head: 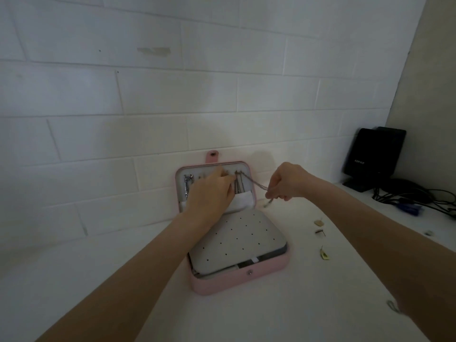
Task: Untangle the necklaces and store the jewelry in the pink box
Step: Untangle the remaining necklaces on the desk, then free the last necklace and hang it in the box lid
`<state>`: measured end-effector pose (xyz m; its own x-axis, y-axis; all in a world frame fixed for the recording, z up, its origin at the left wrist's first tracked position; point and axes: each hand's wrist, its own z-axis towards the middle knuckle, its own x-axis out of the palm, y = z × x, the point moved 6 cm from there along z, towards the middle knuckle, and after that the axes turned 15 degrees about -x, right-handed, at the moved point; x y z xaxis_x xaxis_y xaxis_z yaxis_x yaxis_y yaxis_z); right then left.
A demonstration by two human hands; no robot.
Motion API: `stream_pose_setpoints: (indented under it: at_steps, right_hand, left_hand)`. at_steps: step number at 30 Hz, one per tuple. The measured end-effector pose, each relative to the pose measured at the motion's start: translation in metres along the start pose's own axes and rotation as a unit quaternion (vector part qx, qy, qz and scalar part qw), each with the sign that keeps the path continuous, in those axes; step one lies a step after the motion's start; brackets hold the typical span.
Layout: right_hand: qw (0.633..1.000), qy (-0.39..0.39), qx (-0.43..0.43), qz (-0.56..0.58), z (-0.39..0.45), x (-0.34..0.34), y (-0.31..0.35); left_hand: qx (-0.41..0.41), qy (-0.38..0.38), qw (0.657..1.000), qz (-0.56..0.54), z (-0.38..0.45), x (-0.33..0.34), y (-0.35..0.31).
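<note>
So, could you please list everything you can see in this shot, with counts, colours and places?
Jewelry box: one, pink, open on the white table, lid upright against the wall.
Perforated pad: one, grey-white, lying in the box base.
Chain: one, silvery, stretched from the lid's top to the right hand.
Hanging necklaces: a few, silvery, inside the lid; exact count unclear.
Small jewelry pieces: three, gold-toned, on the table right of the box.
Speaker: one, black, far right by the wall.
Cables: a bundle, black with a blue part, beside the speaker.
Left hand: on the lid's inside.
Right hand: pinching the chain.
</note>
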<state>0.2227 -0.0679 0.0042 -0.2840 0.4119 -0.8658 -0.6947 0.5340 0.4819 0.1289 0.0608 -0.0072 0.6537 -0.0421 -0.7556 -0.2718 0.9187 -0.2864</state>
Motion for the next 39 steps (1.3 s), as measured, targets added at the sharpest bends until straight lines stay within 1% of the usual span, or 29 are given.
stream_pose_setpoints:
  at_steps: [1, 3, 6, 10, 12, 14, 16, 19, 22, 25, 27, 28, 30, 33, 35, 37, 39]
  right_hand:
    - [1.000, -0.023, 0.000, 0.019, -0.001, -0.005, 0.001]
    - [0.992, -0.081, 0.000, 0.096, 0.000, -0.015, 0.006]
    - [0.965, -0.140, -0.011, 0.220, 0.004, -0.020, 0.018]
    - [0.943, -0.182, -0.015, 0.280, 0.015, -0.013, 0.031]
    - [0.948, -0.188, -0.020, 0.257, 0.019, -0.008, 0.035]
    - [0.961, -0.177, -0.027, 0.209, 0.021, -0.003, 0.038]
    - [0.972, -0.162, -0.030, 0.168, 0.022, 0.001, 0.039]
    - [0.979, -0.146, -0.029, 0.141, 0.022, 0.003, 0.038]
    - [0.989, -0.108, -0.034, 0.095, 0.023, 0.003, 0.038]
    - [0.996, -0.075, -0.044, 0.022, 0.024, 0.004, 0.041]
    - [0.995, -0.075, -0.062, -0.020, 0.024, 0.005, 0.043]
    - [0.994, -0.078, -0.072, -0.035, 0.024, 0.006, 0.044]
    - [0.991, -0.079, -0.094, -0.057, 0.021, 0.009, 0.046]
    - [0.987, -0.018, -0.132, -0.089, 0.017, 0.021, 0.048]
    - [0.983, 0.009, -0.141, -0.115, 0.014, 0.026, 0.048]
    - [0.981, 0.008, -0.142, -0.130, 0.009, 0.023, 0.049]
    - [0.978, -0.011, -0.148, -0.144, 0.000, 0.012, 0.051]
  left_hand:
    - [-0.006, 0.008, 1.000, 0.009, -0.003, -0.001, 0.000]
    - [-0.013, 0.026, 0.999, 0.020, -0.011, 0.001, 0.002]
    - [-0.024, 0.045, 0.999, 0.018, -0.021, 0.002, 0.005]
    - [-0.066, 0.051, 0.996, 0.012, -0.023, 0.005, 0.003]
    - [-0.080, 0.046, 0.996, 0.012, -0.023, 0.006, 0.002]
    - [-0.081, 0.041, 0.996, 0.019, -0.024, 0.007, 0.001]
    - [-0.070, 0.038, 0.997, 0.023, -0.027, 0.006, -0.001]
    - [-0.040, 0.034, 0.998, 0.040, -0.030, 0.006, -0.007]
    - [-0.034, 0.027, 0.998, 0.049, -0.030, 0.006, -0.009]
    - [-0.034, 0.021, 0.998, 0.041, -0.031, 0.003, -0.011]
    - [-0.025, 0.023, 0.999, 0.033, -0.031, 0.001, -0.013]
    - [-0.019, 0.010, 0.999, 0.032, -0.031, 0.000, -0.014]
    - [-0.021, 0.020, 0.999, 0.034, -0.032, 0.001, -0.014]
    - [-0.022, 0.024, 0.998, 0.058, -0.033, 0.003, -0.011]
    - [-0.015, 0.017, 0.999, 0.046, -0.033, 0.003, -0.012]
    - [-0.018, 0.029, 0.999, 0.033, -0.032, 0.004, -0.012]
    - [-0.041, 0.046, 0.998, 0.024, -0.030, 0.005, -0.009]
